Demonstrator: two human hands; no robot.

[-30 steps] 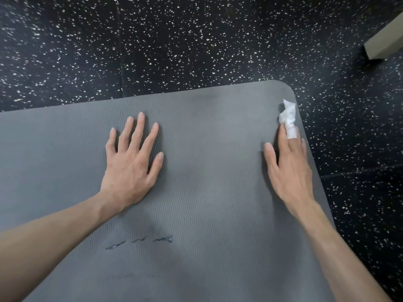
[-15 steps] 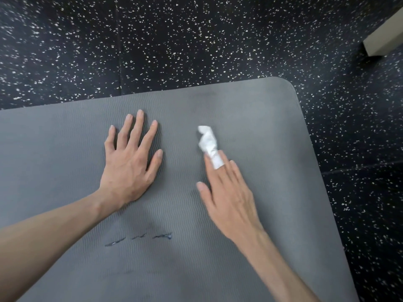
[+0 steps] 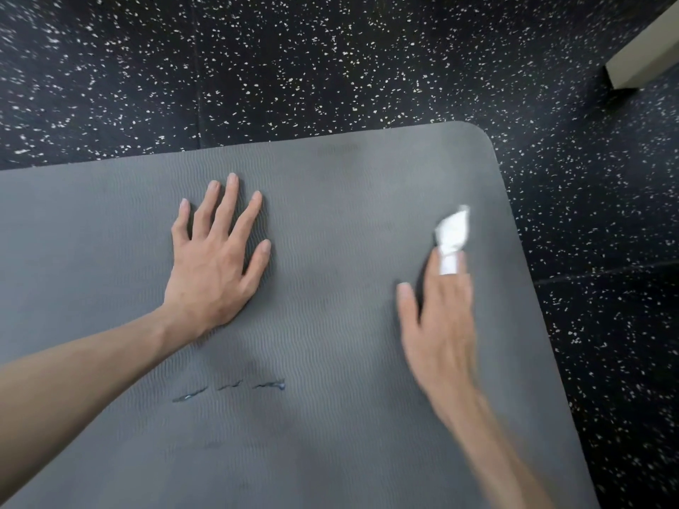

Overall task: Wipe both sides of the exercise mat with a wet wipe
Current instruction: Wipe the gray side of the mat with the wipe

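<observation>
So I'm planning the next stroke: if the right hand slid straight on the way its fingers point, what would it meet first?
Likely nothing but bare exercise mat. The right hand, wet wipe leading, points toward the mat's far corner, then the speckled floor beyond. The hand is blurred, so its direction is approximate.

Left hand (image 3: 215,268) flat, right hand (image 3: 439,325) outstretched

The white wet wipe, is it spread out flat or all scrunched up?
Scrunched up: the white wet wipe is a crumpled wad sticking out past the right hand's fingers.
</observation>
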